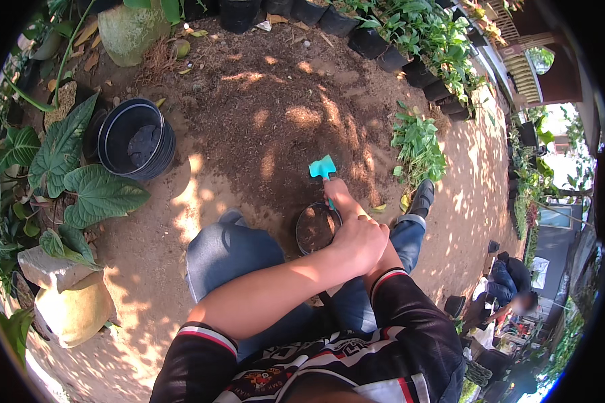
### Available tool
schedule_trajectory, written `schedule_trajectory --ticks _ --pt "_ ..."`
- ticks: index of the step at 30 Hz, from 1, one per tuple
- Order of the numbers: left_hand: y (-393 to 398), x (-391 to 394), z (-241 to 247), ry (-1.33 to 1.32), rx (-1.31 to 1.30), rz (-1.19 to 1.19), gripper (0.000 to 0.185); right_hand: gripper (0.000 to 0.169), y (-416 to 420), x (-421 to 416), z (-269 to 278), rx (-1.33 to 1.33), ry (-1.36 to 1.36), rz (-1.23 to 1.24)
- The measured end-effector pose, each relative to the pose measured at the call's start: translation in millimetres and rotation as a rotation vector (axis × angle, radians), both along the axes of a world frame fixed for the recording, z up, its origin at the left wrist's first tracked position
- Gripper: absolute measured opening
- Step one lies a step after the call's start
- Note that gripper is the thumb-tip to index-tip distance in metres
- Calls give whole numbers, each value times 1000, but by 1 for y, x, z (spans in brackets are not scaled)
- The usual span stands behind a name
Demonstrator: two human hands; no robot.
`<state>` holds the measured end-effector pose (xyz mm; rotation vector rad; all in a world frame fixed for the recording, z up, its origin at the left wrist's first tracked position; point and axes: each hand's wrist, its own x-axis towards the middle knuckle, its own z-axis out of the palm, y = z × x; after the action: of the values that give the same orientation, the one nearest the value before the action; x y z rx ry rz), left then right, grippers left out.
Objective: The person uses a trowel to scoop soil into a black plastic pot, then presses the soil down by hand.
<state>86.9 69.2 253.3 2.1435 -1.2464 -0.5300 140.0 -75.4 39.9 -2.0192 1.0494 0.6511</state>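
My right hand [337,192] grips the handle of a turquoise hand trowel [323,167], its blade pointing away from me over dark loose soil [277,131]. My left hand [365,244] crosses over and is clasped around my right forearm, near the wrist. Partly hidden under my arms, a round black plant pot [299,237] stands between my legs with brown soil [315,227] inside. The trowel blade looks bare; whether it touches the ground is hard to tell.
Stacked black nursery pots [167,151] stand to the left, beside large-leaved plants [103,194]. Uprooted green plants [417,146] lie near my right shoe [423,197]. Potted seedlings [428,45] line the far right. Another person [509,284] bends over at the right.
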Motion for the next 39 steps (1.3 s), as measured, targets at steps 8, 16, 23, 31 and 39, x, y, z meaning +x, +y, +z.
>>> schedule_trajectory --ticks 8,16,23,31,39 --pt "-3 10 -6 -29 37 68 32 33 -33 -13 -65 -181 -101 62" --pt "12 23 0 -29 111 50 37 31 -35 -50 -61 -103 -124 -78" --pt "14 25 0 54 98 19 34 30 -25 -72 1 223 -168 -165" --pt "22 27 -4 59 -19 49 28 30 -23 -72 29 420 -274 -170" --pt "29 32 -4 20 -26 101 38 30 -26 -85 49 272 -369 -135"
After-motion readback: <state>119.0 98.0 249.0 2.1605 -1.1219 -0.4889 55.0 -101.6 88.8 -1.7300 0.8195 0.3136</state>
